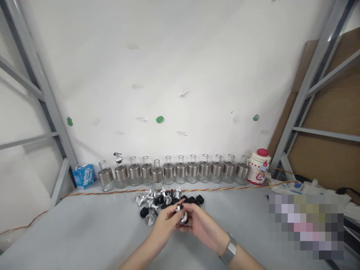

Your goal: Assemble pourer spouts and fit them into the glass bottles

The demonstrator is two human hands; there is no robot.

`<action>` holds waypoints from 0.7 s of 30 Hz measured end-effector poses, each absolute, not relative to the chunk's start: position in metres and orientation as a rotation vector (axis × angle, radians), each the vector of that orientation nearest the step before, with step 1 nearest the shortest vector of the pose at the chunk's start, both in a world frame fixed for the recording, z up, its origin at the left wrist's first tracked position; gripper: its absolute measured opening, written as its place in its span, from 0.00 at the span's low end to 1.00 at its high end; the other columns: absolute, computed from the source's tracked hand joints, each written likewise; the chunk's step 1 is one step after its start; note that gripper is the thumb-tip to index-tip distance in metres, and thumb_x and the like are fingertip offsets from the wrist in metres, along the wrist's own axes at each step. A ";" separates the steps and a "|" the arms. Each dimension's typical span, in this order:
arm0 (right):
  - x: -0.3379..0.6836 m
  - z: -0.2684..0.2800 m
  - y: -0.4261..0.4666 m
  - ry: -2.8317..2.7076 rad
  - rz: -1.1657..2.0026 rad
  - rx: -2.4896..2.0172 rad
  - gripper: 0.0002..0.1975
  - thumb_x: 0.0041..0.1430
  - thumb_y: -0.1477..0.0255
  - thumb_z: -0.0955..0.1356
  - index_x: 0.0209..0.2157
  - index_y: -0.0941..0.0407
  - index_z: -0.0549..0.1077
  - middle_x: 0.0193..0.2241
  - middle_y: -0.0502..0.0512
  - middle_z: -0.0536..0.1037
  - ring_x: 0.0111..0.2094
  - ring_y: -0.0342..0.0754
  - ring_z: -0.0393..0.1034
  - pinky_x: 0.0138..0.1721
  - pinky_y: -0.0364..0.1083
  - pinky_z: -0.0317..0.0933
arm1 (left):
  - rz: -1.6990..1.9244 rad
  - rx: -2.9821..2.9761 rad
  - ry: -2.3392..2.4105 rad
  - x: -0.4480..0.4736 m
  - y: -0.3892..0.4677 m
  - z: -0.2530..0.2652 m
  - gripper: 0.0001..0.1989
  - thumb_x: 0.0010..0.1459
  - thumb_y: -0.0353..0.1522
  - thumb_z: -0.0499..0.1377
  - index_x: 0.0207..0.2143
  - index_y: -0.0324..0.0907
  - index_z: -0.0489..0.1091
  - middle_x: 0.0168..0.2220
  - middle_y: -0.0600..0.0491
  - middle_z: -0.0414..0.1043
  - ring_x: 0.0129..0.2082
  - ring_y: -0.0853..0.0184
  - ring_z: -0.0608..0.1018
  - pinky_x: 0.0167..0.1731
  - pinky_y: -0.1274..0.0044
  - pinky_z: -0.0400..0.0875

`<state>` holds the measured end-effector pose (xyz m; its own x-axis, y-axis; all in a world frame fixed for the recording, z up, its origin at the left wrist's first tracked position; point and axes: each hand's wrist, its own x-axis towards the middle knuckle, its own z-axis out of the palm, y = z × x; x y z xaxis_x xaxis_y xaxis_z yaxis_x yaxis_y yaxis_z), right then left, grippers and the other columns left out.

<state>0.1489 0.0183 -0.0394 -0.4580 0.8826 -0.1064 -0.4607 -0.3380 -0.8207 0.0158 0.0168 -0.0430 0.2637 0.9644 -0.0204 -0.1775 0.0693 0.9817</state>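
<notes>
A silver-and-black bottle stopper [184,216] is held between both hands, above the front of the table. My left hand [168,220] grips it from the left with thumb and fingers closed. From the other side, my right hand [197,222] has its fingers closed around the same stopper, partly hiding it. Just beyond lies a loose pile of silver stopper parts [150,219] and black stopper parts [200,199]. Along the wall stands a row of several glass bottles with metal sleeves [168,170]; one at the left carries a fitted stopper [118,158].
A blue carton [84,176] stands at the left end of the bottle row, and a white jar with a red lid [258,167] at the right end. A twisted red-yellow wire [120,191] crosses the grey table [92,228]. Grey metal frames [52,108] rise at both sides.
</notes>
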 end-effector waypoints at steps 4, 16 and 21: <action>0.148 -0.047 0.020 -0.880 1.831 -0.747 0.13 0.46 0.64 0.69 0.30 0.60 0.73 0.24 0.53 0.74 0.27 0.43 0.66 0.32 0.42 0.59 | 1.135 1.342 0.895 0.016 0.016 -0.050 0.19 0.50 0.37 0.57 0.45 0.43 0.68 0.49 0.50 0.67 0.50 0.58 0.66 0.49 0.66 0.61; 0.148 -0.050 0.023 -0.682 1.659 -0.723 0.09 0.43 0.69 0.71 0.26 0.60 0.76 0.25 0.54 0.76 0.28 0.44 0.67 0.30 0.41 0.58 | 1.215 1.421 0.941 0.018 0.012 -0.053 0.19 0.51 0.37 0.56 0.46 0.42 0.67 0.53 0.52 0.62 0.55 0.60 0.60 0.55 0.65 0.48; 0.157 -0.044 0.031 -0.480 1.658 -0.639 0.05 0.41 0.73 0.72 0.25 0.59 0.76 0.27 0.51 0.76 0.29 0.42 0.68 0.33 0.40 0.60 | 1.315 1.271 0.993 0.014 0.012 -0.038 0.19 0.51 0.40 0.56 0.42 0.40 0.70 0.46 0.48 0.70 0.49 0.58 0.68 0.51 0.67 0.57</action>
